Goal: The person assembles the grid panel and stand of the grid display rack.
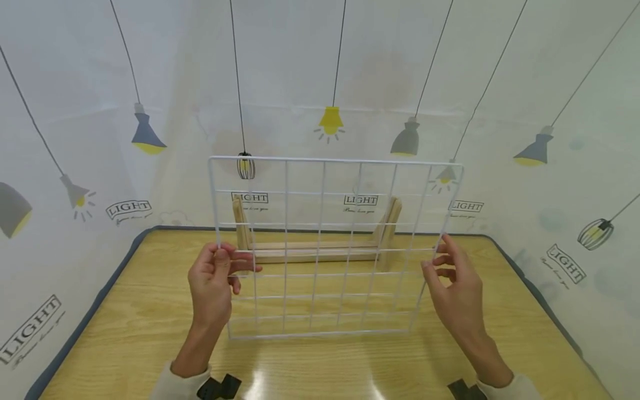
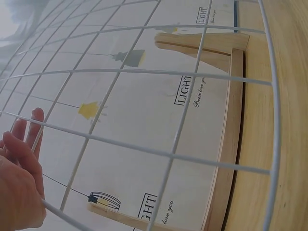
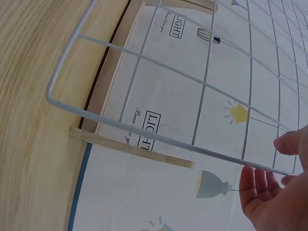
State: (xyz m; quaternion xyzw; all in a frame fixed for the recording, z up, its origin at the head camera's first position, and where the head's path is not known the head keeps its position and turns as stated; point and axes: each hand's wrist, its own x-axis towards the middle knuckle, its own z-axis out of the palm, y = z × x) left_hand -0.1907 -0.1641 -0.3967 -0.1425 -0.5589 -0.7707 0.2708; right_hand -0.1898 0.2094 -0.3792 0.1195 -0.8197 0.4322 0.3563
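A white wire grid panel (image 1: pixel 315 275) is held upright, tilted, above the table in the head view. My left hand (image 1: pixel 212 283) grips its left edge, thumb in front and fingers behind the wires. On the opposite side my right hand (image 1: pixel 457 283) holds the right edge between thumb and fingers. The left wrist view shows the left hand (image 2: pixel 21 183) at the grid's (image 2: pixel 172 155) side wire. In the right wrist view, the right hand's (image 3: pixel 279 192) fingers touch the outer wire. Behind the grid stands a wooden frame (image 1: pixel 320 258) with two uprights joined by a low bar.
The wood-grain table (image 1: pixel 150 311) has a dark blue border along its edges. White curtains (image 1: pixel 290 66) printed with hanging lamps and the word LIGHT surround it at the back and both sides. The wooden frame sits near the table's back edge.
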